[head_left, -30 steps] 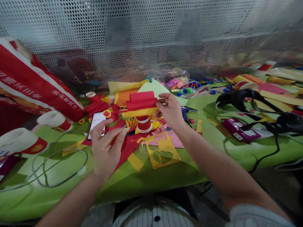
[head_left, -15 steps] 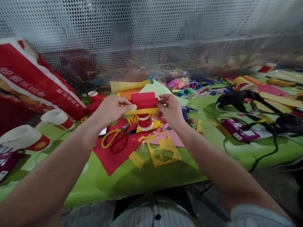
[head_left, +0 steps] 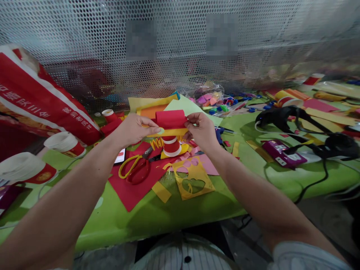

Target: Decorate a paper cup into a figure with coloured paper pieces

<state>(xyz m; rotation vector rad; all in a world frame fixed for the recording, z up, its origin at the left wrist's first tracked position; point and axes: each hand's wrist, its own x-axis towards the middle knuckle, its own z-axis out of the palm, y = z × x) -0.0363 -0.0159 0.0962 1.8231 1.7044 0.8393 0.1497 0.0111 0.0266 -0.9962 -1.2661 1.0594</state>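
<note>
My left hand (head_left: 134, 129) pinches a small pale green paper disc (head_left: 161, 131) against the left part of a yellow paper strip (head_left: 176, 132). Behind that strip, a red paper piece (head_left: 170, 118) is curved over like a roll. The fingers of my right hand (head_left: 201, 130) are closed on the right end of the strip and the red paper. Just below both hands stands a red and white paper cup (head_left: 171, 147), with folded yellow paper (head_left: 156, 143) at its left side. Scissors (head_left: 137, 168) with yellow and red handles lie on a red sheet (head_left: 128, 195).
A yellow sheet with cut-out holes (head_left: 206, 182) lies in front of the cup. Stacked paper cups (head_left: 26, 168) and a large red bag (head_left: 47, 97) are at the left. A purple device (head_left: 284, 153) and black straps (head_left: 292, 116) lie right. Perforated metal (head_left: 180, 41) stands behind.
My left fingertips and the green disc have shifted slightly right and down along the yellow strip. My right hand keeps its hold. The view has moved a little.
</note>
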